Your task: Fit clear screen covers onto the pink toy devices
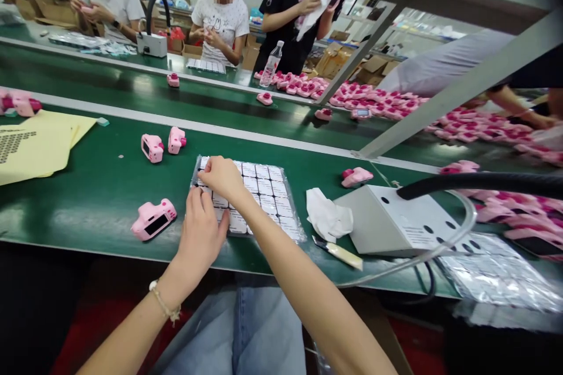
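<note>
Left hand (pixel 203 233) flat on sticker sheet (pixel 268 187); right hand (pixel 223 177) fingers pinching it

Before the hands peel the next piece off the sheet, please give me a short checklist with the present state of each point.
1. Sheet of small white pieces lies flat on the green table: ok.
2. Left hand presses on the near left part of the sheet: ok.
3. Right hand has its fingertips at the far left corner of the sheet: ok.
4. A piece is already pinched and lifted: cannot tell, the fingers hide it.
5. Pink toy camera lies within reach, left of the sheet and apart from it: ok.
6. Small blade tool lies to the right, off the sheet: ok.
</note>
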Demonstrator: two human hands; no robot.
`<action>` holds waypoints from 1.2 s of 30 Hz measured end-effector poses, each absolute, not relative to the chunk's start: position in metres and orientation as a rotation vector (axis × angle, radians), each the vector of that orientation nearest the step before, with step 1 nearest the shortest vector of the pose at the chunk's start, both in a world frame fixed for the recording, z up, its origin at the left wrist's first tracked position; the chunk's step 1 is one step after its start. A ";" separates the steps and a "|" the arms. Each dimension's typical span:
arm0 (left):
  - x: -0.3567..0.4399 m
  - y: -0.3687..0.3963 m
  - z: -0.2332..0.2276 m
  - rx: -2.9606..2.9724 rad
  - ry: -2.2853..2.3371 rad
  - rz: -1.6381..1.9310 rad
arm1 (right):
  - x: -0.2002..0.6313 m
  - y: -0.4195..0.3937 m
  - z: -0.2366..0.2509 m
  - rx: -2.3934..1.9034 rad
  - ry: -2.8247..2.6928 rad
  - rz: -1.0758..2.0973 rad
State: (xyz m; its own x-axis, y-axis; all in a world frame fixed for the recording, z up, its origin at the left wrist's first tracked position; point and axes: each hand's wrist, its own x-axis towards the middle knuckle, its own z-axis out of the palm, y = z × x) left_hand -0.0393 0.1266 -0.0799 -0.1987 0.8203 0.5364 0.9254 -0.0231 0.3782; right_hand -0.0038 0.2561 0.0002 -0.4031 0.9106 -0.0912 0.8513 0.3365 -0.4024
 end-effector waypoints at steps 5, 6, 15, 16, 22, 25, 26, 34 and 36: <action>-0.039 0.128 -0.079 -1.856 -2.139 -1.044 | -0.022 0.258 0.002 -1.776 -2.503 0.602; -0.039 0.127 -0.078 -1.850 -2.153 -1.055 | -0.024 0.257 0.004 -1.787 -2.511 0.597; -0.038 0.129 -0.079 -1.799 -2.230 -1.192 | -0.030 0.265 0.020 -1.730 -2.522 0.533; -0.038 0.129 -0.080 -1.789 -2.236 -1.214 | -0.024 0.269 0.025 -1.730 -2.504 0.532; -0.042 0.125 -0.070 -1.692 -2.133 -1.481 | 0.055 0.256 0.057 -1.669 -2.332 0.601; -0.041 0.110 -0.053 -1.685 -2.062 -1.757 | 0.093 0.200 0.049 -1.575 -2.212 0.456; -0.039 0.102 -0.046 -1.738 -2.074 -1.907 | 0.104 0.179 0.043 -1.482 -2.173 0.423; -0.027 0.059 -0.029 -2.145 -2.173 -2.455 | 0.148 0.083 0.015 -1.183 -1.829 0.885; -0.026 0.055 -0.037 -2.187 -2.100 -2.393 | 0.152 0.079 0.014 -1.194 -1.769 1.074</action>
